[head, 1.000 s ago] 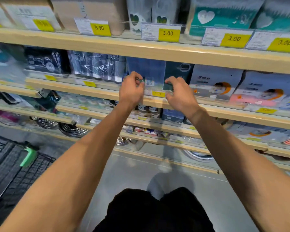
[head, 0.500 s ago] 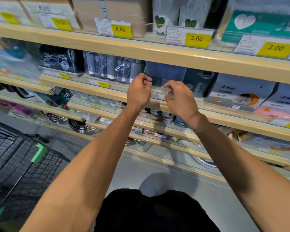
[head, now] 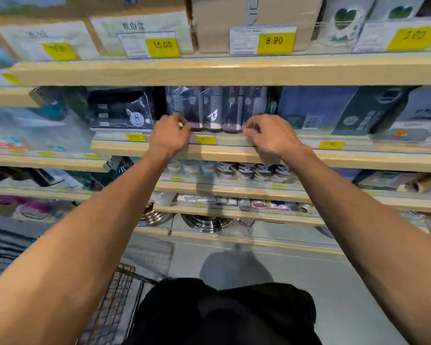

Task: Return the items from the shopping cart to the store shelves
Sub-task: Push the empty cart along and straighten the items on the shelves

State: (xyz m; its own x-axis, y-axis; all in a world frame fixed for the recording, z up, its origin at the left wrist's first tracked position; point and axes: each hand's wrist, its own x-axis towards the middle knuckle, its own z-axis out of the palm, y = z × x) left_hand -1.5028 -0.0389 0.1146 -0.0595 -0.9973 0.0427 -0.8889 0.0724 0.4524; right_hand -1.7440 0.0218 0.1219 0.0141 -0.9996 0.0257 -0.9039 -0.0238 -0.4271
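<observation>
Fingers (head: 184, 122) of the left hand (head: 168, 135) curl inward and pinch the left lower corner of a clear-wrapped pack of dark cylinders (head: 215, 108); those of the right hand (head: 271, 135) bend likewise at its right lower corner, though blur leaves the exact contact there uncertain. Pack: upright on the second wooden shelf (head: 234, 151), its base at the front lip behind a yellow price tag (head: 205, 140), its top hidden in shadow under the shelf above. Left neighbour: a dark bagged item (head: 121, 108), just beside. Right neighbour: a blue box (head: 314, 108), close. Printing on all three is unreadable. Lower shelves carry small jars and metal bowls, smeared by motion. Shopping cart (head: 115, 307): only a wire corner shows at lower left, contents cut off. Bare floor lies between cart and shelving.
</observation>
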